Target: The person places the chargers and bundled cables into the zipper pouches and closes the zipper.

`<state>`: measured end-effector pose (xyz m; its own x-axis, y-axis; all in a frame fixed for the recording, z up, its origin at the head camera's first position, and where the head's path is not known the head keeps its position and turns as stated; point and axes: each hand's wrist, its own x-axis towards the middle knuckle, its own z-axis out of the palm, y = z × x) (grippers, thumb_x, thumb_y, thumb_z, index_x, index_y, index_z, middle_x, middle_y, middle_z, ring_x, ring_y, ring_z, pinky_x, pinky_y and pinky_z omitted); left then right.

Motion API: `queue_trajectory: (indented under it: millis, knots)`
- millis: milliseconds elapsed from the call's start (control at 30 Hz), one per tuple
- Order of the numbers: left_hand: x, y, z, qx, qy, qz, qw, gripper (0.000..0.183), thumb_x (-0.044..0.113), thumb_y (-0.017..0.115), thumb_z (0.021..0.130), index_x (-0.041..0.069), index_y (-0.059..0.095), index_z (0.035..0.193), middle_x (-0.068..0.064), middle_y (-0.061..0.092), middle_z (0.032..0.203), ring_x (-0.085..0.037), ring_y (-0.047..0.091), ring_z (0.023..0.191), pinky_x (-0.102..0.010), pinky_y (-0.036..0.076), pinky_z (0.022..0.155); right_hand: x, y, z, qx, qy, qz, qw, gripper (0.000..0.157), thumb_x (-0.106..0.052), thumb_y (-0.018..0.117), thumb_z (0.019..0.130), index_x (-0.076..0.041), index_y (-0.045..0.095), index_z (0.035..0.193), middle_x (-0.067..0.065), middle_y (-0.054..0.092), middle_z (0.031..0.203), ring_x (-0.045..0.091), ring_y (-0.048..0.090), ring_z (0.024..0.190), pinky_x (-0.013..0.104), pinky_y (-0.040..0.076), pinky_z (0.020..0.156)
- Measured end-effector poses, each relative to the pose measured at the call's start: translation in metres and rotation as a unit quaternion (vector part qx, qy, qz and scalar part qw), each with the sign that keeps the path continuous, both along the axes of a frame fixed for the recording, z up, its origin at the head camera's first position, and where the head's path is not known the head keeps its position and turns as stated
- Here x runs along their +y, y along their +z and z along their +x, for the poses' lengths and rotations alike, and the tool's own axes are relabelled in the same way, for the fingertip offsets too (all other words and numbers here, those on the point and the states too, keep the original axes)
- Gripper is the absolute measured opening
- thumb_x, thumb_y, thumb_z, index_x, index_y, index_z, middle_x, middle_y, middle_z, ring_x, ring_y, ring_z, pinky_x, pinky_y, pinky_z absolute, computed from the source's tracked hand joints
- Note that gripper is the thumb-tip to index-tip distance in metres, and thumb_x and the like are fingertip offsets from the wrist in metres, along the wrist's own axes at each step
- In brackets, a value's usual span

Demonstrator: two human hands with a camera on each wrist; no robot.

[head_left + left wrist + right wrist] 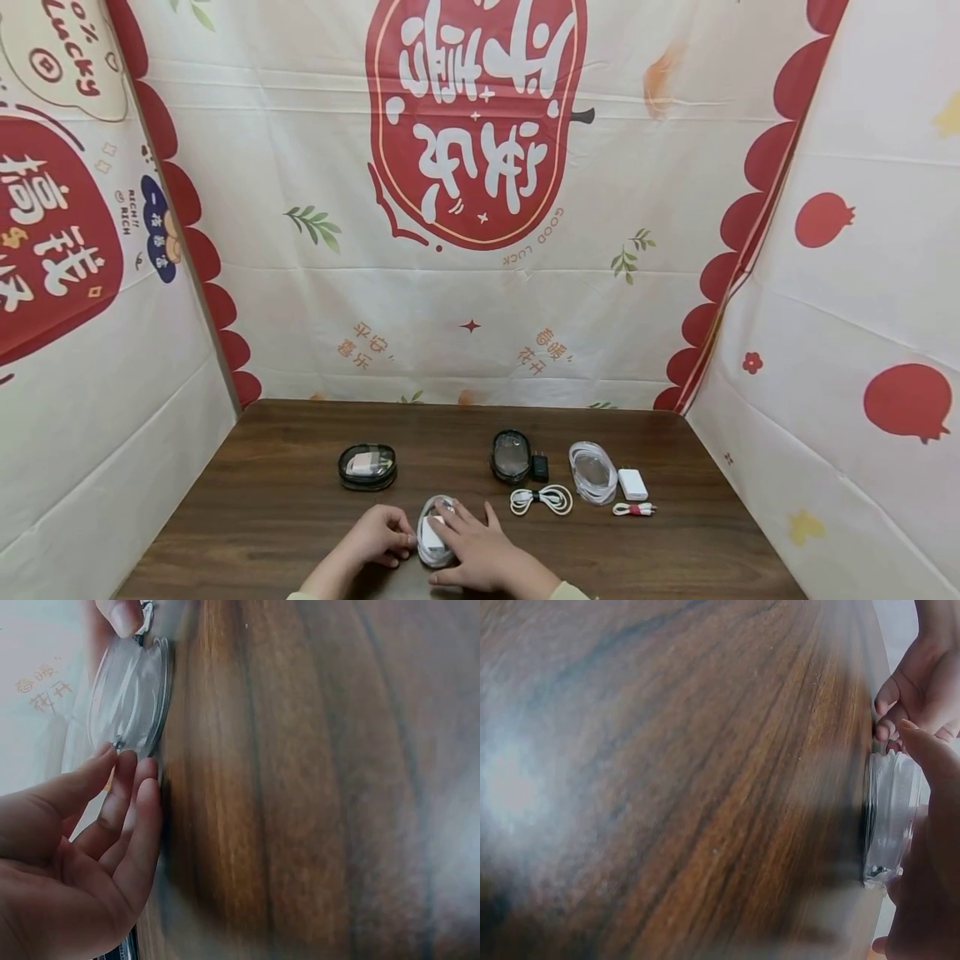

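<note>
A clear oval zip case point(427, 557) with white trim lies on the table, with a white charger point(432, 533) inside it. My left hand point(381, 536) is at its left edge, thumb and index finger pinching the small zipper pull point(118, 744), seen in the left wrist view. My right hand point(480, 550) rests over the case's right side with fingers spread, steadying it. In the right wrist view the case point(892, 817) stands between both hands, and the right hand partly covers it.
A black-trimmed clear case point(367, 467) holding a white item lies at the back left. Toward the right are another black case point(512, 457), a black charger point(540, 467), a coiled white cable point(551, 499), a white case point(592, 472), a white charger point(632, 484) and a red-tied cable point(634, 509).
</note>
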<state>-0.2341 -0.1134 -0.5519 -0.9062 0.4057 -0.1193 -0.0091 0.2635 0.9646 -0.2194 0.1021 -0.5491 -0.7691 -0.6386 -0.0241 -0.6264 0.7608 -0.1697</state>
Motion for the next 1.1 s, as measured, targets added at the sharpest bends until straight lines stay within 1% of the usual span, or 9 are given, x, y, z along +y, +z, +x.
queue_trajectory:
  millis: [133, 267, 500, 600, 767, 867, 1000, 1100]
  knots:
    - [0.000, 0.000, 0.005, -0.005, -0.014, -0.001, 0.9999, 0.013, 0.003, 0.069, 0.075, -0.005, 0.058, 0.075, -0.003, 0.060, 0.064, -0.012, 0.057, 0.055, -0.026, 0.048, 0.043, 0.000, -0.001, 0.000, -0.003, -0.005, -0.001, 1.000, 0.078, -0.073, 0.038, 0.076, -0.032, 0.023, 0.141, -0.006, 0.017, 0.148, 0.022, 0.015, 0.133, 0.067, 0.013, 0.093]
    - [0.001, -0.001, 0.007, -0.006, -0.016, -0.001, 0.9999, 0.012, 0.003, 0.068, 0.075, -0.005, 0.059, 0.076, -0.005, 0.061, 0.064, -0.012, 0.057, 0.055, -0.026, 0.048, 0.043, 0.001, -0.002, -0.002, -0.002, -0.004, -0.004, 1.000, 0.078, -0.073, 0.038, 0.076, -0.032, 0.022, 0.141, -0.005, 0.016, 0.148, 0.022, 0.015, 0.134, 0.068, 0.012, 0.093]
    - [0.002, -0.001, 0.008, -0.014, 0.016, 0.004, 0.9998, 0.013, 0.004, 0.066, 0.077, -0.005, 0.058, 0.078, -0.006, 0.063, 0.068, -0.012, 0.058, 0.054, -0.025, 0.048, 0.044, 0.004, 0.000, -0.001, 0.013, -0.015, -0.007, 1.000, 0.077, -0.072, 0.038, 0.077, -0.031, 0.026, 0.141, -0.004, 0.020, 0.147, 0.024, 0.017, 0.133, 0.068, 0.007, 0.094]
    - [0.002, 0.000, 0.010, -0.014, 0.029, 0.007, 0.9994, 0.013, 0.004, 0.066, 0.078, -0.005, 0.056, 0.078, -0.006, 0.062, 0.069, -0.012, 0.058, 0.054, -0.026, 0.048, 0.044, 0.007, -0.001, 0.003, 0.020, -0.021, -0.004, 1.000, 0.075, -0.072, 0.038, 0.077, -0.031, 0.028, 0.140, -0.003, 0.022, 0.146, 0.026, 0.015, 0.133, 0.068, 0.005, 0.094]
    - [0.005, 0.001, 0.006, -0.011, 0.048, 0.003, 0.9988, 0.011, 0.004, 0.065, 0.079, -0.003, 0.056, 0.077, -0.003, 0.059, 0.068, -0.012, 0.057, 0.055, -0.027, 0.049, 0.044, 0.015, -0.003, 0.010, 0.027, -0.030, 0.005, 0.999, 0.075, -0.071, 0.040, 0.077, -0.031, 0.029, 0.140, 0.001, 0.023, 0.146, 0.030, 0.012, 0.133, 0.069, 0.005, 0.092]
    - [0.007, 0.001, 0.003, -0.010, 0.048, 0.000, 0.9988, 0.011, 0.004, 0.065, 0.079, -0.002, 0.057, 0.077, -0.004, 0.059, 0.068, -0.013, 0.057, 0.056, -0.028, 0.049, 0.044, 0.019, -0.002, 0.015, 0.030, -0.031, 0.006, 0.999, 0.074, -0.070, 0.042, 0.077, -0.031, 0.031, 0.139, 0.003, 0.025, 0.145, 0.032, 0.013, 0.133, 0.069, 0.006, 0.093]
    - [0.011, 0.001, -0.003, -0.009, 0.047, 0.007, 0.9988, 0.009, 0.003, 0.065, 0.079, -0.001, 0.057, 0.078, -0.005, 0.060, 0.069, -0.014, 0.058, 0.056, -0.029, 0.050, 0.045, 0.022, 0.002, 0.017, 0.049, -0.019, -0.012, 0.999, 0.071, -0.066, 0.045, 0.078, -0.029, 0.035, 0.138, 0.005, 0.027, 0.144, 0.033, 0.015, 0.132, 0.069, 0.010, 0.093]
    - [0.014, 0.000, -0.006, -0.007, 0.051, 0.014, 0.9986, 0.008, 0.001, 0.064, 0.079, -0.002, 0.057, 0.079, -0.005, 0.059, 0.069, -0.014, 0.058, 0.055, -0.029, 0.050, 0.046, 0.022, 0.003, 0.015, 0.050, 0.000, -0.029, 0.998, 0.068, -0.063, 0.046, 0.080, -0.030, 0.033, 0.138, 0.003, 0.024, 0.145, 0.032, 0.015, 0.132, 0.069, 0.011, 0.093]
